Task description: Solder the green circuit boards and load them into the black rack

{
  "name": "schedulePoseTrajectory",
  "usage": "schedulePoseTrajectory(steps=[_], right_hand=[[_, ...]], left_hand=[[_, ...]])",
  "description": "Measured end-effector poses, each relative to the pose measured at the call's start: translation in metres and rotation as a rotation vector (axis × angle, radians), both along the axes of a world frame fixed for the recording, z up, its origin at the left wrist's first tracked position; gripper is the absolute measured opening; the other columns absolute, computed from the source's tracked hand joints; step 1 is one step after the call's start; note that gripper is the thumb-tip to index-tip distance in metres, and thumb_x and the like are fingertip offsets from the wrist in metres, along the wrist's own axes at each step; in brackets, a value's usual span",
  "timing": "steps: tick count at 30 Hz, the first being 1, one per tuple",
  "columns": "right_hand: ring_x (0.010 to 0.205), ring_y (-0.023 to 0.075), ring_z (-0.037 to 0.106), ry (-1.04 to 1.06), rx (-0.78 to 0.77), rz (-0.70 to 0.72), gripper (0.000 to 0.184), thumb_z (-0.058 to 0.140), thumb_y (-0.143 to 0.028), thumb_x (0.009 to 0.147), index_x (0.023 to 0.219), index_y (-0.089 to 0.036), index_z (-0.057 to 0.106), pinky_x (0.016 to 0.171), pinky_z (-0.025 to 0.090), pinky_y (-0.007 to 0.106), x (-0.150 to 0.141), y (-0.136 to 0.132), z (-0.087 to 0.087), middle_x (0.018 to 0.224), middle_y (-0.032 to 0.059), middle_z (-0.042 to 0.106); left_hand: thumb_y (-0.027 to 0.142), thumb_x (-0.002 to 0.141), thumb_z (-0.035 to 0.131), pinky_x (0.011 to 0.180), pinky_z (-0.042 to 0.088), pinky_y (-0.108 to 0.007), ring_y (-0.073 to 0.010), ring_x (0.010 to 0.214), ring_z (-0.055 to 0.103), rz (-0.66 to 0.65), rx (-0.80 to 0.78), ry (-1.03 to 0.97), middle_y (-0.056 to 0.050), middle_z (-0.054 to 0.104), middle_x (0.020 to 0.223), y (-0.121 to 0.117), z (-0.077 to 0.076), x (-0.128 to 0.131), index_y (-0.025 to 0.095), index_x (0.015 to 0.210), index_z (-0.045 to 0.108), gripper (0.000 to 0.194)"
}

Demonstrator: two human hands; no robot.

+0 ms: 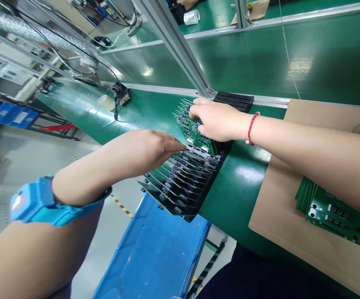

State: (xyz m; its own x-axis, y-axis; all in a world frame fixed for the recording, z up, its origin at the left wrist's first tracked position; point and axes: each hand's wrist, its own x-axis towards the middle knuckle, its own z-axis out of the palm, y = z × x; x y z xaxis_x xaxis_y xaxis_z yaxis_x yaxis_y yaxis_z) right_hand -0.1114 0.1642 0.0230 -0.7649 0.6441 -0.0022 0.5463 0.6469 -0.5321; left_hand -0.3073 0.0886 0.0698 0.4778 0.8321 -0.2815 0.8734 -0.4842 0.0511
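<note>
A black slotted rack (212, 181) holds a row of green circuit boards (180, 178) standing on edge, with small parts on their faces. My right hand (214, 119) has its fingers curled over a circuit board (188, 124) toward the back of the row. Some of those fingertips are hidden. My left hand (155, 149) comes in from the left, fingers pressed together, its tips at the edge of a board near the middle of the rack. The left thumb is out of sight.
A brown cardboard sheet (270, 207) bears a stack of boards with digit displays (338, 216) on the right. A metal post (180, 45) rises behind the rack. Below the green bench (242, 182) sits a blue bin (155, 249). A power socket (122, 94) lies at back left.
</note>
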Motion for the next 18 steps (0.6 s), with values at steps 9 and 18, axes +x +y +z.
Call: schedulePoseTrajectory(steps=[9,18], right_hand=[[0.117,0.0257,0.061,-0.008,0.004,-0.002,0.041,0.051,-0.009,0.090,0.128,-0.017,0.061,0.095,0.047,0.036,0.001,-0.002,0.003,0.143,0.0135,0.055],[0.124,0.0249,0.058,0.088,-0.048,0.096,0.039,0.040,-0.008,0.090,0.122,-0.013,0.061,0.104,0.044,0.037,0.003,0.003,0.002,0.137,0.0138,0.061]], left_hand=[[0.036,0.089,0.048,0.078,0.054,-0.032,-0.0204,0.084,0.070,0.232,0.106,-0.037,-0.008,0.076,0.097,0.023,-0.004,0.007,0.017,0.117,0.067,0.039],[0.025,0.087,0.054,0.088,0.054,-0.037,-0.0225,0.093,0.065,0.149,0.211,-0.109,-0.011,0.066,0.109,0.025,-0.023,-0.001,0.017,0.109,0.065,0.026]])
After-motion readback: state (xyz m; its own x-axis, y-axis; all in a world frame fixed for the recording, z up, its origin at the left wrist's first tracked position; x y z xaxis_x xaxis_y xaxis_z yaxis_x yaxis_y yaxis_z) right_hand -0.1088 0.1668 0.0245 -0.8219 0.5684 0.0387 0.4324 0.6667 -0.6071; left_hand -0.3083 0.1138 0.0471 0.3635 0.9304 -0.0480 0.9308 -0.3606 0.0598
